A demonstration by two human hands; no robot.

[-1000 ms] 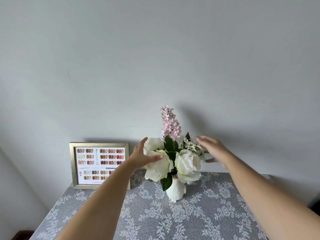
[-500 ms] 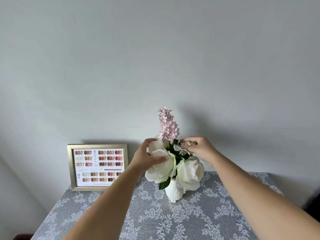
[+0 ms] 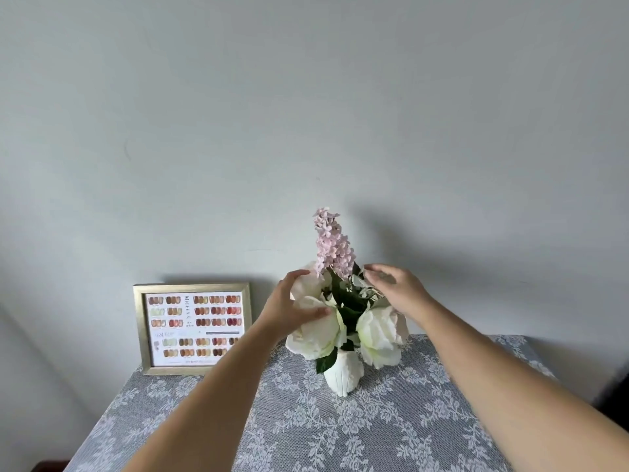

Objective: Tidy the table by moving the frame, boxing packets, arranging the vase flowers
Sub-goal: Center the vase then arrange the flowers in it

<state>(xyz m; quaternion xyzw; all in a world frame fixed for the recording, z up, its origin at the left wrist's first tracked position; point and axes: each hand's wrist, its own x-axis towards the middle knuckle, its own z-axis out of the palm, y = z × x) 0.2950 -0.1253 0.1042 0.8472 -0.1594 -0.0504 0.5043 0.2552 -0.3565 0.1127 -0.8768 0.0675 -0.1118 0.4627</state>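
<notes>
Lace tablecloth [image 3: 340,434] covered the near part of the table, which was bare on both sides of the forearms, so open room was judged ample there for drawing the arms back. Farther in, the white vase [image 3: 342,376] stood near the middle of the table, well apart from its left and right edges. It looked narrow-footed under a broad, top-heavy bunch, so a sideways push on the blooms could likely tip it; a hold low on the stems was judged safer. The left hand [image 3: 289,306] was cupped, fingers spread, around a white rose [image 3: 316,335], touching its petals without being closed on them. The right hand [image 3: 396,289] was curled over the small pale sprigs [image 3: 364,287]; whether a stem was pinched cannot be told. The blooms were judged light, soft and easily crushed. The pink flower spike [image 3: 332,245] rose between the hands. At the far left, the gold picture frame [image 3: 139,330] leaned on the wall.
</notes>
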